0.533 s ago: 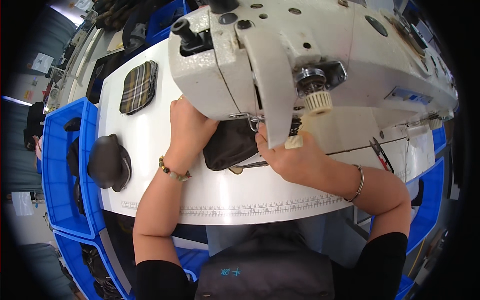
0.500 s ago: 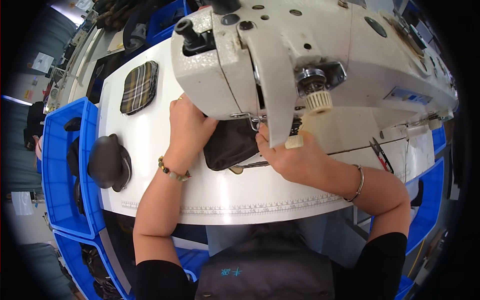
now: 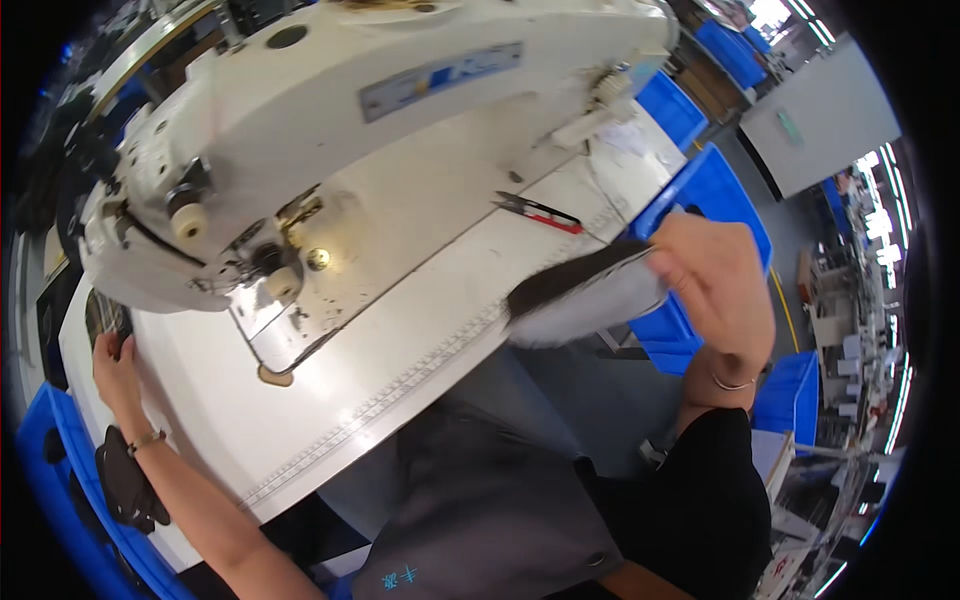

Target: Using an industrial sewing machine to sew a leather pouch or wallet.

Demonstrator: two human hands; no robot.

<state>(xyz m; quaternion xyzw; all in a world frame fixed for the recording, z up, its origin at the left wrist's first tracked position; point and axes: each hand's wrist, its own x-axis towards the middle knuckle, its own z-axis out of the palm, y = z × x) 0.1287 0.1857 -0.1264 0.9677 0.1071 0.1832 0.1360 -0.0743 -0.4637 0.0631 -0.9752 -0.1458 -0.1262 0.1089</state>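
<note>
At the sewing machine (image 3: 320,130), our work has parted to two sides

The machine's white arm spans the upper part of our view, above the white table (image 3: 200,385). Beyond the table's right end stands a blue bin (image 3: 725,170), partly behind our right hand (image 3: 722,285). Half a second ago both our hands were close together at the machine's stitching end, with dark cloth between them; now they are well apart, and we judge that stitching is paused and the pieces are simply being handled.

Our right hand is pinched on one end of a dark-and-pale fabric piece (image 3: 590,300), blurred by motion, tilted across the table's front edge. We cannot tell for sure whether it is the same cloth. Our left hand (image 3: 117,378) has gone to the far left, where its fingers touch the near end of a plaid pad (image 3: 102,315) lying on the table; we cannot tell whether they close on it. Just beside that forearm sits a dark cloth piece (image 3: 125,482). Smaller still, red-and-black snips (image 3: 545,215) lie near the fabric.
</note>
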